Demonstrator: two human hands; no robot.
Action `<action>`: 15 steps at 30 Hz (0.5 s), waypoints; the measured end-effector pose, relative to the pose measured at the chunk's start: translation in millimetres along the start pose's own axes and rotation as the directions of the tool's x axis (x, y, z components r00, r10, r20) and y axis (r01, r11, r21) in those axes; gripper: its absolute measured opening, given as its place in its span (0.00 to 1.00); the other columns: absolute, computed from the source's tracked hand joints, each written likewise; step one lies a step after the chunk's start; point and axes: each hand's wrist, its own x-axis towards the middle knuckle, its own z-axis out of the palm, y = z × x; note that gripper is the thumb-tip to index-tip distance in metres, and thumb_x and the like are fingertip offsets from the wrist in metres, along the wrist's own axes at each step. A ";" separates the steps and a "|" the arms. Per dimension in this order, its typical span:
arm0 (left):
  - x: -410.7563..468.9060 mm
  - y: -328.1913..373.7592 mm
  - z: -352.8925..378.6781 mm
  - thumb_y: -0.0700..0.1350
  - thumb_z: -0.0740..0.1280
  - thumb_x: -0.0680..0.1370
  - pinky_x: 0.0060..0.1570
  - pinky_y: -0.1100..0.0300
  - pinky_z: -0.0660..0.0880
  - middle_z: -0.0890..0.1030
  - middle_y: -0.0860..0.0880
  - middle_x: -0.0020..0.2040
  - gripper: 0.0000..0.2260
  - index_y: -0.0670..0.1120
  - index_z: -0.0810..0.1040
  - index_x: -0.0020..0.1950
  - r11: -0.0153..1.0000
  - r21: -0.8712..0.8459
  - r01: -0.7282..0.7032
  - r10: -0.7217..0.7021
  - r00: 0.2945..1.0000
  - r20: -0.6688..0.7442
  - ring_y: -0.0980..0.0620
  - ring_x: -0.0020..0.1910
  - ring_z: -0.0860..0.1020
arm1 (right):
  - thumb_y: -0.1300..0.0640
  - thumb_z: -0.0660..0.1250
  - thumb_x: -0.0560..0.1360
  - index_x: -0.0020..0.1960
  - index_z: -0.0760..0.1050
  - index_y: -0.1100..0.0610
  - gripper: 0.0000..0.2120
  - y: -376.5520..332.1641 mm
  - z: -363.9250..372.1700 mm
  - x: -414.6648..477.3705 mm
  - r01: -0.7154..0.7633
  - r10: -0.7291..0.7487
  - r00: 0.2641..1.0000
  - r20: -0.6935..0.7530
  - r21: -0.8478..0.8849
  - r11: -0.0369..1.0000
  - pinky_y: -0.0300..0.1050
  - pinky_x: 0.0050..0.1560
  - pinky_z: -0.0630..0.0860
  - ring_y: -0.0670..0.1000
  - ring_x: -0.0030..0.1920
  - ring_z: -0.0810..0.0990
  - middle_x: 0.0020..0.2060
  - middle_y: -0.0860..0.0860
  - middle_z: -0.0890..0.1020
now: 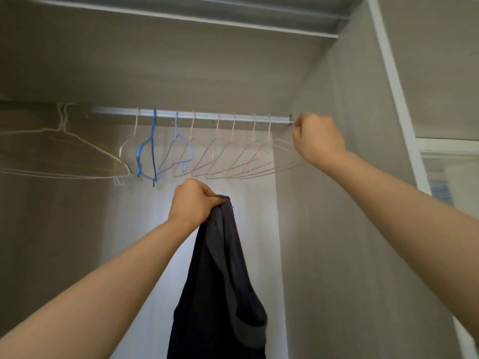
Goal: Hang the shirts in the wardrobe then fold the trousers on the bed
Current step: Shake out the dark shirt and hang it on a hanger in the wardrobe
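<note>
1. The shirt (220, 281) is cut off by the bottom edge. Its top is hidden inside the left hand (193, 203), so which part is gripped cannot be told.
2. The right hand (317, 139) is blurred. The hook of the pink hanger (283, 143) that it pinches is hidden behind its fingers.
3. The white hangers (51, 151) are cut off by the left edge. Their number is unclear, and what their hooks hang on is not visible.
4. Both forearms are cut off by the picture's edges.
5. A blue thing (440, 189) near the right edge is too blurred to name.
</note>
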 end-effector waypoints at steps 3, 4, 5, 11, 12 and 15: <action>10.7 3.4 9.4 0.51 0.76 0.72 0.43 0.49 0.81 0.82 0.50 0.37 0.08 0.50 0.82 0.37 0.994 0.091 -0.066 0.069 0.997 -0.035 0.49 0.38 0.80 | 0.59 0.58 0.79 0.60 0.74 0.65 0.14 17.1 11.4 28.4 -0.053 0.060 0.993 0.097 -0.073 0.996 0.53 0.55 0.74 0.67 0.59 0.76 0.58 0.67 0.77; 12.0 4.6 12.6 0.52 0.75 0.73 0.44 0.49 0.81 0.82 0.50 0.38 0.07 0.50 0.83 0.38 0.990 0.108 -0.087 0.093 0.995 -0.048 0.49 0.39 0.81 | 0.59 0.58 0.79 0.61 0.74 0.66 0.15 21.9 16.0 35.1 -0.072 0.083 0.986 0.143 -0.078 0.994 0.53 0.56 0.74 0.67 0.60 0.75 0.59 0.67 0.77; 12.5 5.6 15.8 0.52 0.75 0.73 0.44 0.49 0.81 0.82 0.51 0.38 0.07 0.50 0.83 0.38 0.987 0.122 -0.105 0.113 0.992 -0.059 0.49 0.40 0.80 | 0.59 0.57 0.80 0.62 0.73 0.67 0.15 25.9 20.4 40.2 -0.091 0.105 0.978 0.180 -0.084 0.992 0.53 0.57 0.74 0.67 0.61 0.75 0.61 0.68 0.76; 18.8 7.2 39.6 0.51 0.74 0.74 0.42 0.53 0.79 0.80 0.53 0.37 0.05 0.52 0.82 0.41 0.985 0.095 -0.143 0.153 0.984 -0.097 0.49 0.41 0.80 | 0.61 0.57 0.81 0.64 0.71 0.68 0.15 39.8 38.0 56.7 -0.166 0.176 0.943 0.284 -0.061 0.984 0.50 0.59 0.72 0.65 0.63 0.74 0.64 0.65 0.75; 20.6 7.2 43.8 0.51 0.74 0.74 0.42 0.54 0.79 0.80 0.53 0.37 0.05 0.52 0.82 0.40 0.988 0.069 -0.137 0.143 0.985 -0.097 0.49 0.41 0.80 | 0.61 0.57 0.81 0.64 0.71 0.68 0.15 40.6 40.5 58.3 -0.175 0.176 0.937 0.303 -0.032 0.984 0.49 0.58 0.72 0.64 0.62 0.75 0.63 0.65 0.75; 26.2 4.9 54.7 0.50 0.76 0.73 0.44 0.53 0.80 0.82 0.53 0.37 0.07 0.52 0.81 0.36 0.994 -0.048 -0.101 0.095 0.989 -0.112 0.52 0.40 0.80 | 0.58 0.58 0.82 0.51 0.76 0.67 0.13 45.4 53.7 60.6 -0.207 0.185 0.908 0.376 0.019 0.978 0.46 0.43 0.75 0.58 0.40 0.81 0.48 0.63 0.82</action>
